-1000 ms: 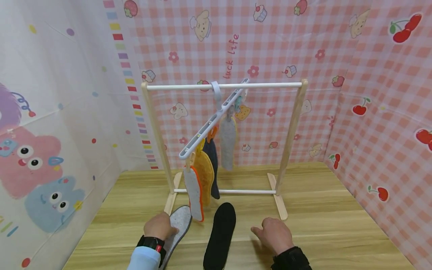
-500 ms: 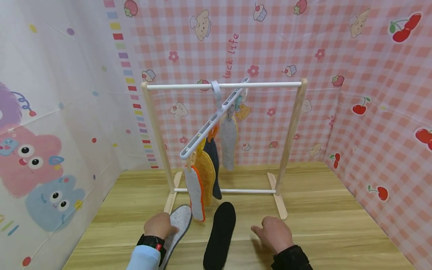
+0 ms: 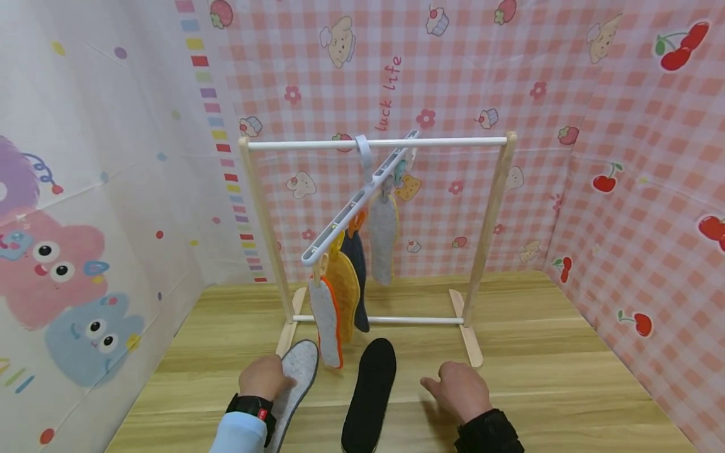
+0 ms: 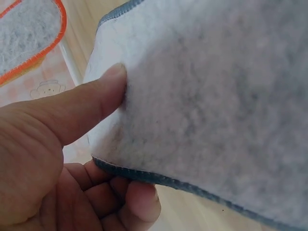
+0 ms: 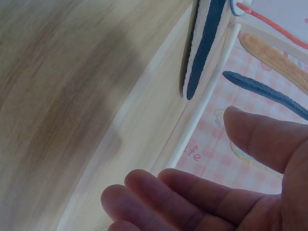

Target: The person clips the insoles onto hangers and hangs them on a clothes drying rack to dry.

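Observation:
My left hand (image 3: pixel 265 379) grips the side of a grey felt insole (image 3: pixel 300 371) with dark edging. In the left wrist view the thumb (image 4: pixel 103 94) presses on its grey face while curled fingers lie under the edge. A black insole (image 3: pixel 369 396) lies on the table between my hands. To its right, my right hand (image 3: pixel 457 391) holds nothing; the right wrist view shows its fingers (image 5: pixel 144 192) loosely bent and the thumb apart. From a white hanger (image 3: pixel 345 217) hang an orange-edged grey insole (image 3: pixel 326 324), a tan one (image 3: pixel 347 296), a dark blue one (image 3: pixel 355 264) and a grey one (image 3: pixel 383 242).
A wooden rack (image 3: pixel 489 233) with a white top bar (image 3: pixel 453 143) carries the hanger at mid-table. Coloured clothespins, including an orange one (image 3: pixel 357 222), hold the insoles. Patterned cloth (image 3: pixel 442 75) encloses the wooden table (image 3: pixel 544 358) at the back and sides.
The grey insole in my left hand has shifted slightly left and away from me. The hanging insoles sway a little. My right hand stays about where it was.

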A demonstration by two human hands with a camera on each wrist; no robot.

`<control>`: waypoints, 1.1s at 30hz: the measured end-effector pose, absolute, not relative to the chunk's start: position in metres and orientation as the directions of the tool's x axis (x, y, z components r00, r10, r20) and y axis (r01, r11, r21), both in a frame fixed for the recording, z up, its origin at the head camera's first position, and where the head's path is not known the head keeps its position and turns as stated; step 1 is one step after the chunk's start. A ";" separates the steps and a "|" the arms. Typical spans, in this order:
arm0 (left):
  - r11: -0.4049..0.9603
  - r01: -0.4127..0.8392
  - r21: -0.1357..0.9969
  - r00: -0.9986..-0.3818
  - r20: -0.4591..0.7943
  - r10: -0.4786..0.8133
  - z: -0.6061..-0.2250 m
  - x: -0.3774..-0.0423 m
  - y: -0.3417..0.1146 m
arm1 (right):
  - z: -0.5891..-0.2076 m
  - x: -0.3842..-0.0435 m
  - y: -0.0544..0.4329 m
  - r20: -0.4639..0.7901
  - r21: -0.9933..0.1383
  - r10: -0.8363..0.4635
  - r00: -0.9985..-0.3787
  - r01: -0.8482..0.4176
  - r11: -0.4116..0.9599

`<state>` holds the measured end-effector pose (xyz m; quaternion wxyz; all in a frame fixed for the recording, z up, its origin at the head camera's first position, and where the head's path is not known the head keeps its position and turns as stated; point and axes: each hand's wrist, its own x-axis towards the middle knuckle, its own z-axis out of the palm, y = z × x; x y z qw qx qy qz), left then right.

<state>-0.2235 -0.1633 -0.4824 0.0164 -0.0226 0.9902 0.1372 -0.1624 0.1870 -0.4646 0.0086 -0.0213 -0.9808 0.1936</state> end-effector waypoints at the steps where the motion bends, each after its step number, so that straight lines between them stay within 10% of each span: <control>1: 0.960 -0.046 0.277 -0.999 -0.035 -0.038 -0.481 -0.223 -0.164 | -0.464 -0.163 0.187 0.007 -0.379 0.045 -0.999 0.039 0.924; 33: 0.826 -0.003 0.564 -0.956 0.241 -0.168 -0.458 -0.217 -0.167 | -0.464 -0.164 0.187 0.007 -0.386 0.025 -1.000 0.020 0.922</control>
